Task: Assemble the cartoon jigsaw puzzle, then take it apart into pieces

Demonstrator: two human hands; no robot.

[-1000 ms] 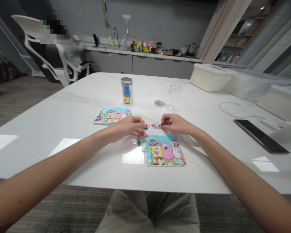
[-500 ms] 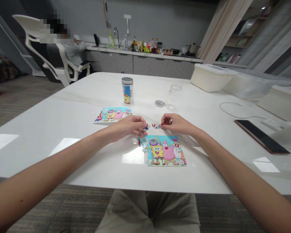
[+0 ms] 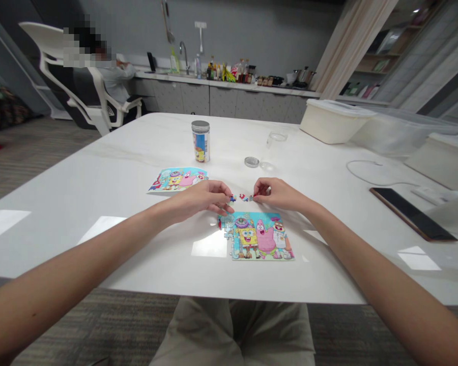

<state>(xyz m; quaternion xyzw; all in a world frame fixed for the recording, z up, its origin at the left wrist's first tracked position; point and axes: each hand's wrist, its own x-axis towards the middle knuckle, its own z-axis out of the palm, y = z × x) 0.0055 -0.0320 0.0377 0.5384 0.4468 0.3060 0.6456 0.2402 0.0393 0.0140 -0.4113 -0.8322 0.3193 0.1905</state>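
A cartoon jigsaw puzzle (image 3: 265,236) lies on the white table in front of me, mostly joined, with a ragged left edge. Above its top left corner, my left hand (image 3: 212,197) pinches a small dark blue puzzle piece (image 3: 233,199) between thumb and index finger; the other fingers are loosely curled. My right hand (image 3: 273,193) has its fingertips closed on another small puzzle piece (image 3: 251,197), partly hidden by them. Between the hands lies a red and white loose piece (image 3: 244,197). A printed picture sheet (image 3: 179,180) with the same cartoon lies beyond my left forearm.
A lidded jar (image 3: 201,142) with a cartoon label stands farther back. Right of it are a metal lid (image 3: 251,162) and an open clear jar (image 3: 274,151). At right are a phone (image 3: 412,213), a cable and storage boxes (image 3: 334,122). A person sits at the back left.
My left fingertips have shifted very slightly, and the blue piece at them sits a little differently. My right hand stays almost still.
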